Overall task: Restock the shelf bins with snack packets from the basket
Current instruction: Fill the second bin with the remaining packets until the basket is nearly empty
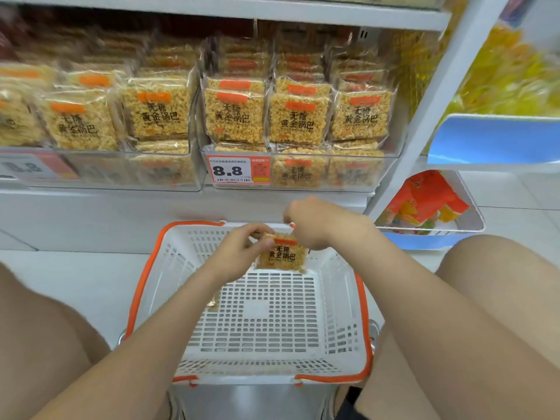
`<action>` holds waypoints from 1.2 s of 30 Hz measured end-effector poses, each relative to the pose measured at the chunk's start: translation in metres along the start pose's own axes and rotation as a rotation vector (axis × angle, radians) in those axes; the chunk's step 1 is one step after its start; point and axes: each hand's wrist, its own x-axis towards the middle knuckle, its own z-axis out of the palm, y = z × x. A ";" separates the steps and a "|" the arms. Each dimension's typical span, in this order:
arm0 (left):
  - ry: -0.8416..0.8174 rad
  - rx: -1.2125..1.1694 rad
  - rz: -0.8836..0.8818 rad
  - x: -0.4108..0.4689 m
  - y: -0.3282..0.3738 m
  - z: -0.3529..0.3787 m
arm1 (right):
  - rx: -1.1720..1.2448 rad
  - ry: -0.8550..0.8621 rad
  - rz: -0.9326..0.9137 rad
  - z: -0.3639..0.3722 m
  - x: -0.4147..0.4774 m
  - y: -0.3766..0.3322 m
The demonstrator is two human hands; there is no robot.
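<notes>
Head view. Pinches snack packet (283,253) by its top edge over far edge of basket (145,277): left hand (242,253), right hand (312,222), fingers curled on the wrapper. Best lifted upright, label forward, into right shelf bin (388,174). Second packet (212,303) near basket's left edge, half hidden. White shelving (121,213), pale floor (91,283).

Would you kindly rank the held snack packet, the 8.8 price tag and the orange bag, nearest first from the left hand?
1. Held snack packet: in the left hand.
2. 8.8 price tag: above, on the shelf bin.
3. The orange bag: far right.
</notes>
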 end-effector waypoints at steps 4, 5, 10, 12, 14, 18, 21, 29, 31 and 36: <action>0.053 -0.355 -0.020 -0.007 0.046 -0.012 | 0.122 0.124 -0.006 -0.014 -0.014 0.016; 0.057 -0.404 -0.022 -0.009 0.055 -0.013 | 0.152 0.173 -0.015 -0.018 -0.018 0.021; 0.084 -0.456 0.001 -0.012 0.080 -0.021 | 0.266 0.292 -0.045 -0.030 -0.032 0.027; 0.091 -0.440 0.015 -0.014 0.085 -0.023 | 0.286 0.292 -0.066 -0.033 -0.037 0.026; 0.118 -0.430 0.053 -0.014 0.093 -0.024 | 0.308 0.307 -0.128 -0.036 -0.040 0.023; 0.260 -0.310 0.217 -0.010 0.115 -0.027 | 0.357 0.468 -0.230 -0.048 -0.042 0.022; 0.496 -0.035 0.371 -0.007 0.129 -0.028 | 0.304 0.765 -0.173 -0.060 -0.045 0.031; 0.430 0.565 0.552 0.018 0.144 -0.029 | 0.092 1.256 0.121 -0.077 -0.042 0.067; 0.364 0.670 0.501 0.021 0.146 -0.029 | 0.095 1.235 0.166 -0.078 -0.037 0.073; 0.362 0.959 0.400 0.027 0.140 -0.032 | 0.090 1.158 0.261 -0.087 -0.034 0.087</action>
